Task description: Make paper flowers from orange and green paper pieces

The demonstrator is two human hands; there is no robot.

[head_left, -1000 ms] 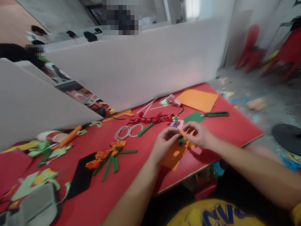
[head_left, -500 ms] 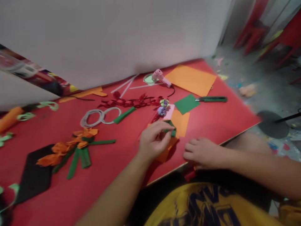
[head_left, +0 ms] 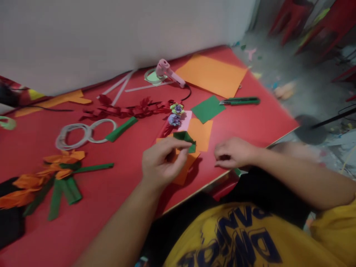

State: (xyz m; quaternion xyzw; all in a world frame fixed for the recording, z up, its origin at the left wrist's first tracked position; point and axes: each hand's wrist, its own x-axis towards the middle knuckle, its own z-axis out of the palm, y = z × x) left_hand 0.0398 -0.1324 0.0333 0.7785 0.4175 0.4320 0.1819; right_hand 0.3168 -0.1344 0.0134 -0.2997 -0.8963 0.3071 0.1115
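My left hand hovers over the red table and pinches a small folded green paper piece between thumb and fingers. An orange paper piece lies under that hand. My right hand rests near the table's front edge, a hand's width right of the green piece. Its fingers are curled in against the thumb, and I see nothing in them. A pale green scrap peeks out below its wrist.
An orange square, a green square, small paper flowers, a green utility knife, a pink glue gun and a large orange sheet lie beyond the hands. Left are wire coils and orange paper flowers. A white partition borders the back.
The view has tilted down and nearer. My right hand let go of the green piece and dropped toward the table's front edge. My left hand kept the piece and lifted it slightly.
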